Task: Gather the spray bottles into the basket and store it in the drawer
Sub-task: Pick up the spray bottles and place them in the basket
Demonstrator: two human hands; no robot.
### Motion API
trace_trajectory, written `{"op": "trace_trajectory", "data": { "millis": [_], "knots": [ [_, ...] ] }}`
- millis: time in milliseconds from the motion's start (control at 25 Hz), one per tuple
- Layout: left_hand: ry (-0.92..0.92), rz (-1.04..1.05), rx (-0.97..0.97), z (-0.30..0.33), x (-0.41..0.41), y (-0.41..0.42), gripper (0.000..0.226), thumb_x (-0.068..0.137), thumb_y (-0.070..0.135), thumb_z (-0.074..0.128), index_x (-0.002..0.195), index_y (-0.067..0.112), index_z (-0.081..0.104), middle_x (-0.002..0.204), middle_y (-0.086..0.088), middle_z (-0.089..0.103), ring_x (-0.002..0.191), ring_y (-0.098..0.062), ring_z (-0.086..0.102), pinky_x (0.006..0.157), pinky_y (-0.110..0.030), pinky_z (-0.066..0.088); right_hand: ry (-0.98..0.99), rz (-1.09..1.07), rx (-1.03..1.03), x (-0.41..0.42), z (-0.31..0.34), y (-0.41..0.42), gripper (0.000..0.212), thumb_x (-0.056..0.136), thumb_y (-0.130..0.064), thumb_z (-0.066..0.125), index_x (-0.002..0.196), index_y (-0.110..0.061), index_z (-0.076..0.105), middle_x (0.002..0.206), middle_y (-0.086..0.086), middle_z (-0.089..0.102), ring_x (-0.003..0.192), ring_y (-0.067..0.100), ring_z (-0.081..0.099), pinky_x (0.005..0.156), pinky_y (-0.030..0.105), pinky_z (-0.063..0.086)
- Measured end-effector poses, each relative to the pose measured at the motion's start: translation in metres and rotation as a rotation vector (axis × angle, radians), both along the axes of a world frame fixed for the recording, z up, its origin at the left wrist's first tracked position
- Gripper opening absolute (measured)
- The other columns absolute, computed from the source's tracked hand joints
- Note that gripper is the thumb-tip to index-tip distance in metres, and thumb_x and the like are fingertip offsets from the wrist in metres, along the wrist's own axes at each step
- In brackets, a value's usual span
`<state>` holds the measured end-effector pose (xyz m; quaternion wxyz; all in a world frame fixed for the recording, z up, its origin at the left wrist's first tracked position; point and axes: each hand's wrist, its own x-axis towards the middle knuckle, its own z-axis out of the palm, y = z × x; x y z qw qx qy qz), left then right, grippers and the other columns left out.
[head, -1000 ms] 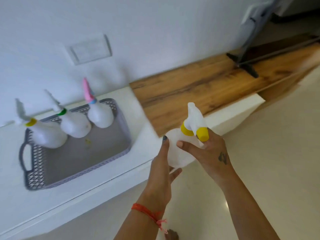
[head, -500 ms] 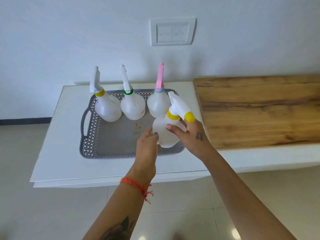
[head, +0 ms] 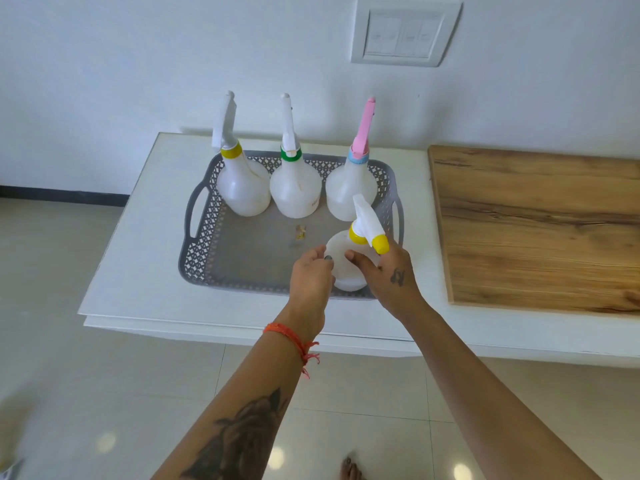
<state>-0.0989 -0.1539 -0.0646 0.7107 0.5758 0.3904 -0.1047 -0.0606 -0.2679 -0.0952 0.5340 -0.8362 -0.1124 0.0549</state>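
Head view. Grey basket point(head: 194, 251) sits on the white desk point(head: 138, 244), handles at left and right ends. Three spray bottles stand upright along its far wall: yellow-collar bottle point(head: 242, 188), green-collar bottle point(head: 294, 192), pink-trigger bottle point(head: 349, 192). Fourth bottle point(head: 349, 268), yellow collar and yellow nozzle tip, is over the basket's near right corner, gripped from both sides. Whether its base touches the basket floor: cannot tell, hands cover it.

Step in hand, judged: seating the fourth bottle. To do well: lower straight down, keep it upright and clear of the pink-trigger bottle just behind, feel the base flat on the floor before letting go; nozzle points toward the person, so draw the right hand away sideways, not upward through the trigger.

Pose. Left hand point(head: 311, 275): palm against the bottle's left flank, fingers curled round it. Right hand point(head: 388, 275): thumb across the front of the body, fingers wrapped round the far right side beneath the nozzle. Both forearms reach forward, converging on the bottle. Drawer not in view
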Motion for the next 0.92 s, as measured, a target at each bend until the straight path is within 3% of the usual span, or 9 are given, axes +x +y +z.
{"op": "trace_trajectory", "data": {
  "millis": [120,240,440,560,640,720,840,920],
  "knots": [
    [-0.007,-0.011,-0.011,-0.007,-0.001,0.002,0.044,0.091,0.001,0.04,0.134,0.01,0.047,0.127,-0.013,0.058,0.115,-0.027,0.056,0.102,-0.038,0.046,-0.062,-0.042,-0.034,-0.002,-0.007,0.003,0.028,0.083,-0.02,0.065,0.105,-0.027,0.049,0.085,-0.027,0.05,0.079,0.0,0.055,0.066,0.01,0.04],
    [-0.022,-0.017,-0.011,-0.01,-0.001,0.003,0.045,0.09,0.001,0.04,0.134,0.012,0.048,0.13,-0.011,0.056,0.118,-0.026,0.054,0.104,-0.039,0.044,-0.104,-0.072,-0.066,-0.003,-0.009,0.006,0.028,0.084,-0.018,0.065,0.109,-0.012,0.053,0.083,-0.016,0.051,0.078,0.014,0.05,0.067,0.013,0.04],
    [-0.06,-0.012,-0.035,-0.009,-0.005,0.007,0.045,0.091,0.002,0.039,0.134,0.012,0.048,0.131,-0.009,0.055,0.116,-0.023,0.053,0.097,-0.032,0.046,-0.112,-0.115,-0.13,-0.008,-0.006,0.013,0.029,0.085,-0.02,0.065,0.107,-0.005,0.054,0.088,0.0,0.054,0.08,0.021,0.051,0.067,0.025,0.04],
    [-0.088,0.014,-0.061,-0.003,-0.011,0.009,0.043,0.092,0.003,0.04,0.134,0.014,0.047,0.133,-0.008,0.052,0.11,-0.019,0.051,0.087,-0.025,0.044,-0.07,-0.135,-0.164,-0.012,-0.004,0.015,0.043,0.079,-0.022,0.071,0.114,-0.005,0.052,0.097,0.003,0.058,0.088,0.022,0.053,0.076,0.03,0.045],
    [-0.12,0.057,-0.064,0.001,-0.017,0.015,0.045,0.092,0.002,0.039,0.136,0.012,0.044,0.14,-0.006,0.047,0.116,-0.017,0.048,0.095,-0.026,0.042,-0.054,-0.163,-0.178,-0.018,-0.002,0.015,0.057,0.072,-0.013,0.075,0.122,-0.006,0.048,0.106,0.004,0.059,0.096,0.022,0.053,0.082,0.029,0.044],
    [-0.163,0.105,-0.066,0.005,-0.026,0.022,0.046,0.092,0.002,0.04,0.137,0.011,0.043,0.143,-0.004,0.044,0.126,-0.018,0.045,0.105,-0.031,0.039,-0.037,-0.246,-0.119,-0.03,0.002,0.017,0.064,0.068,-0.002,0.068,0.127,-0.01,0.046,0.116,0.004,0.06,0.104,0.02,0.054,0.084,0.023,0.043],
    [-0.196,0.197,-0.065,0.013,-0.049,0.039,0.041,0.092,0.007,0.044,0.131,0.015,0.05,0.132,0.0,0.053,0.122,-0.019,0.049,0.105,-0.04,0.042,-0.036,-0.488,0.089,-0.063,0.009,0.034,0.065,0.061,-0.007,0.056,0.124,-0.017,0.05,0.117,-0.006,0.059,0.107,0.011,0.054,0.082,0.007,0.041],
    [-0.208,0.246,-0.089,0.018,-0.067,0.055,0.036,0.093,0.01,0.046,0.128,0.017,0.053,0.128,0.001,0.054,0.118,-0.019,0.052,0.099,-0.04,0.047,0.008,-0.694,0.203,-0.084,0.011,0.05,0.064,0.06,-0.012,0.056,0.123,-0.016,0.051,0.122,-0.003,0.058,0.114,0.014,0.053,0.093,0.018,0.044]
  ]
}}
